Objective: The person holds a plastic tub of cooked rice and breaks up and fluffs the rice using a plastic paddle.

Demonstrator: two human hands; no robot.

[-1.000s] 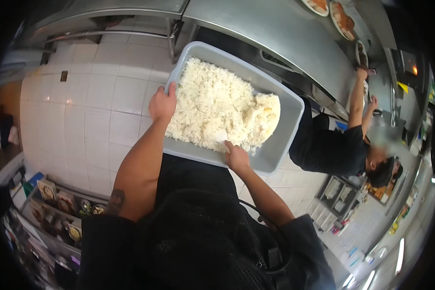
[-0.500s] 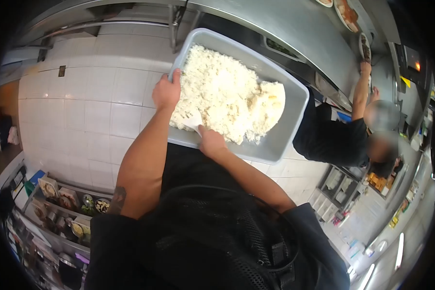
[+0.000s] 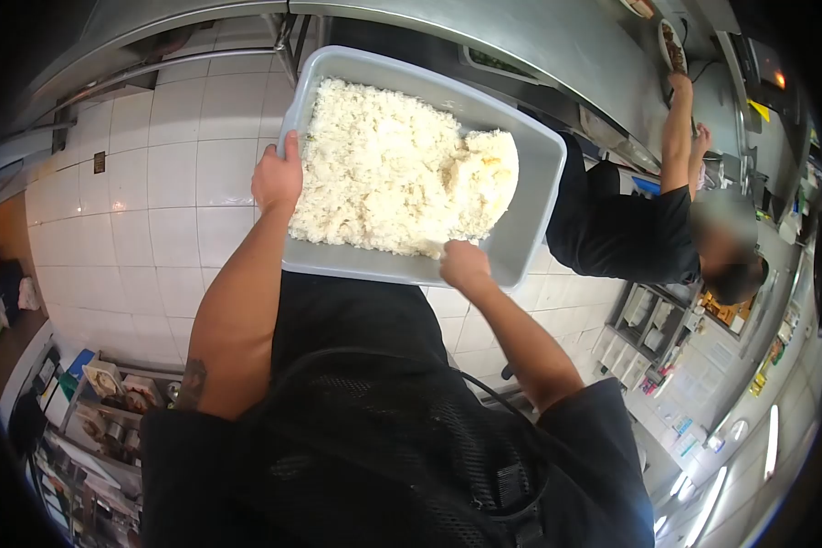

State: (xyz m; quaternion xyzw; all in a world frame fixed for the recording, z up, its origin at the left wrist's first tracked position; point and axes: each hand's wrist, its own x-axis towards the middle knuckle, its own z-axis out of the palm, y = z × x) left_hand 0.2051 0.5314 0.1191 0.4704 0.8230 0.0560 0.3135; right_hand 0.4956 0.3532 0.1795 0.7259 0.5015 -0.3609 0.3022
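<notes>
A grey plastic tub (image 3: 537, 196) holds a wide bed of cooked white rice (image 3: 374, 164), with a taller clump toward its right side. My left hand (image 3: 277, 175) is closed on the tub's left rim, thumb over the edge. At the near edge of the rice, my right hand (image 3: 466, 265) is closed round a white rice paddle (image 3: 436, 247). Only a small bit of the paddle shows; its blade is in or against the rice and mostly hidden.
A steel counter (image 3: 411, 32) runs beyond the tub. To the right, a person in black (image 3: 630, 228) reaches over the counter to an oval dish of food (image 3: 673, 47). Shelves with containers (image 3: 110, 411) stand at lower left. White tiles (image 3: 155, 210) cover the floor.
My right hand has moved right along the near side of the tub with the paddle. The tub and my left hand appear shifted left in view. The other person's arm still reaches out.
</notes>
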